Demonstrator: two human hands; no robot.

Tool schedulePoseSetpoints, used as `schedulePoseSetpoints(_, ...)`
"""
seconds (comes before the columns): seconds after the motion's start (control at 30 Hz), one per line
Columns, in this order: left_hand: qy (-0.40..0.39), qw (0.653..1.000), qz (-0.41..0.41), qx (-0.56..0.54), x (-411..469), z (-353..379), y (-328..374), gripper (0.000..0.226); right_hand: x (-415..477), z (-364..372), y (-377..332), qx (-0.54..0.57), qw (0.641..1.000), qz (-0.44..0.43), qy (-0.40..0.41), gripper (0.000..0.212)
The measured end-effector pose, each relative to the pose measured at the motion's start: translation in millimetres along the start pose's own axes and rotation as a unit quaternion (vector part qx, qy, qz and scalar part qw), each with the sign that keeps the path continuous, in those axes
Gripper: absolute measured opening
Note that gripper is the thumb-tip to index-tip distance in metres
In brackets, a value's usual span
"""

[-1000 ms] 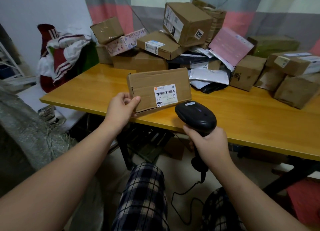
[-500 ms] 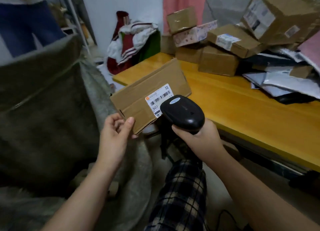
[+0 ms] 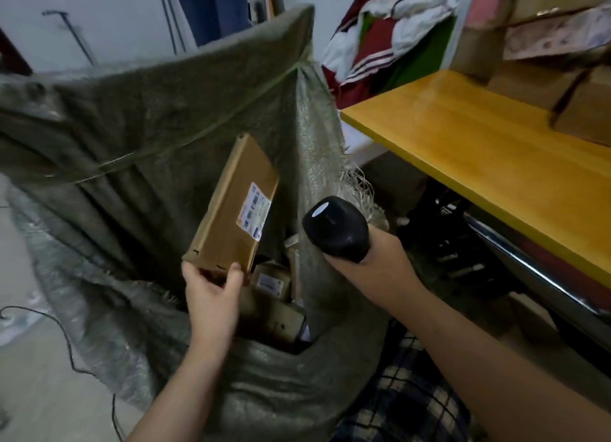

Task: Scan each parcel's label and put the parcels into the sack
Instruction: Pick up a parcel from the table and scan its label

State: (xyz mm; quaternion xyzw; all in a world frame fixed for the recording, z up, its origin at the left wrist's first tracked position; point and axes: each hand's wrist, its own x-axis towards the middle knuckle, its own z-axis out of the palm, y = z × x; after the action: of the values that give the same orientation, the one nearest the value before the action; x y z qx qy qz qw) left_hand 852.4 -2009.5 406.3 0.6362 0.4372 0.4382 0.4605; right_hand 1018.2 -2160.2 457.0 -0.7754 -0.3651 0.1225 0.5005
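Dim, flat indoor light, motion smear across the sack (image 3: 148, 117) and table-top parcels (image 3: 562, 87), wide-angle bowing at the edges.

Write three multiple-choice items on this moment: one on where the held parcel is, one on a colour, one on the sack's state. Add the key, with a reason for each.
1. The cardboard parcel in the left hand is
A. lying on the floor
B. above the open mouth of the sack
C. resting on the person's lap

2. The barcode scanner in the right hand is mainly
A. white
B. red
C. black

3. The sack is
A. open, with other parcels inside
B. tied shut
C. open and empty

Key:
1 B: the left hand grips the parcel's lower end, and the parcel stands tilted over the sack's opening.
2 C: the scanner's head is black, with only a small pale patch on top.
3 A: labelled boxes show in the opening below the held parcel.
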Motion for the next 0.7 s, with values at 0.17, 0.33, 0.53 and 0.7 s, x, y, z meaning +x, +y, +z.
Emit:
schedulePoseSetpoints(0.17,-0.105,0.978,-0.019,0.179,27.4,19.1,-18.0,0.029,9.8,-2.7,13.0,-0.043,0.999,0.024,-0.008,0.023)
schedulePoseSetpoints(0.33,-0.194,0.898,0.046,0.392,70.0,60.1,-25.1,0.029,13.6,-10.4,27.8,-0.066,0.997,0.040,0.007,0.025)
schedulePoseSetpoints(0.53,-0.228,0.843,0.125,0.471,76.8,92.7,8.9,0.045,4.7,-32.5,34.4,-0.053,0.996,0.048,0.061,0.027)
schedulePoseSetpoints(0.7,-0.220,0.888,0.273,0.299,37.6,111.3,81.2,0.031,-10.6,-77.9,22.2,0.008,0.982,0.079,0.169,0.031)
